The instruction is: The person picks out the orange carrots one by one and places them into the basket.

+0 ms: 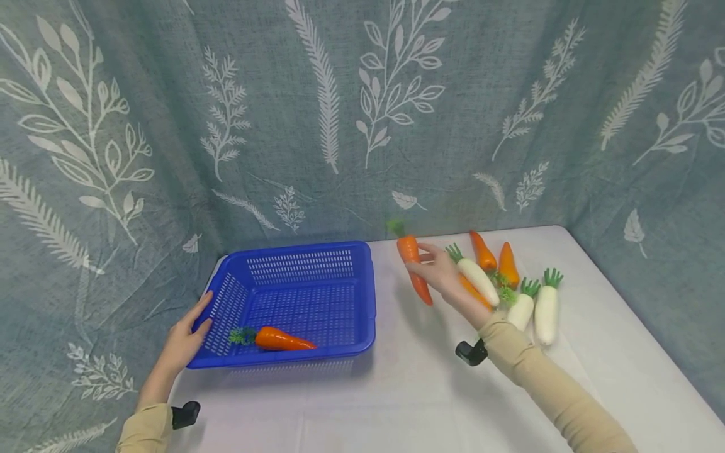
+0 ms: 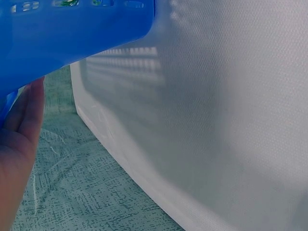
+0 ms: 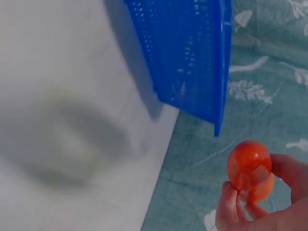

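My right hand (image 1: 438,270) pinches an orange carrot (image 1: 409,251) with a green top above the table, between the basket and the other vegetables. In the right wrist view the carrot (image 3: 249,166) is seen end-on, between thumb and fingers. My left hand (image 1: 185,336) holds the left rim of a blue plastic basket (image 1: 367,302). The left wrist view shows its fingers (image 2: 31,108) against the outside of the basket (image 2: 72,33). Inside the basket, near its front wall, lies another carrot (image 1: 280,340) with a leafy green top.
Right of the basket, on the white-covered table (image 1: 396,402), lie several white radishes (image 1: 546,314) and more orange carrots (image 1: 508,264), some overlapping. A patterned green-grey curtain (image 1: 317,126) hangs behind the table and at both sides.
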Demonstrator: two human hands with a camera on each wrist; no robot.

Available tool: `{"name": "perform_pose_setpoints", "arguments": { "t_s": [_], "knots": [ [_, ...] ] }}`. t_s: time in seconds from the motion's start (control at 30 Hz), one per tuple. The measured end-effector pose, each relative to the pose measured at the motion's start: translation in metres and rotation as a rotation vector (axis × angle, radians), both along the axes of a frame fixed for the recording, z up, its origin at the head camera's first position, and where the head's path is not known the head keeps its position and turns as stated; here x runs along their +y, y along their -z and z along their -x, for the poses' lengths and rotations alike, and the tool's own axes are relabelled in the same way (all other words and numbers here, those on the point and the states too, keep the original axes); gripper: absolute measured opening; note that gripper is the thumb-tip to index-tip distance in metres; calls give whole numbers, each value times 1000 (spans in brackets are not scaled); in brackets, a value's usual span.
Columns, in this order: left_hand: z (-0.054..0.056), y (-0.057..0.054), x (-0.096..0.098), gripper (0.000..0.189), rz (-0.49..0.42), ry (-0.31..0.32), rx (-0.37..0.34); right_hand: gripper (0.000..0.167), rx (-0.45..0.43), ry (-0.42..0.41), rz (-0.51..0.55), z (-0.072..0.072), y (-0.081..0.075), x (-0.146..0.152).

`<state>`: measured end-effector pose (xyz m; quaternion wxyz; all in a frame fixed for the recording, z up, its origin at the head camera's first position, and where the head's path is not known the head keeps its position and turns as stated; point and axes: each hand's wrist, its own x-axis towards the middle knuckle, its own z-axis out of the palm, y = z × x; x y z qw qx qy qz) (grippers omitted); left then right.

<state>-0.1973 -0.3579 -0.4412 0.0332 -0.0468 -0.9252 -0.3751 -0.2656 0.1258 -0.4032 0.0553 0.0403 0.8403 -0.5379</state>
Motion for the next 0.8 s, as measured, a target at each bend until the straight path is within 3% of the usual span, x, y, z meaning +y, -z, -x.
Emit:
{"name": "perform_pose_setpoints", "arguments": {
  "t_s": [0.33, 0.8],
  "knots": [
    [0, 3, -1, 54, -6, -4, -10, 60, 25, 4, -29, -5, 3, -16],
    [1, 5, -2, 54, -7, -1, 9, 58, 52, -36, 31, -9, 8, -37]
  ]
}}
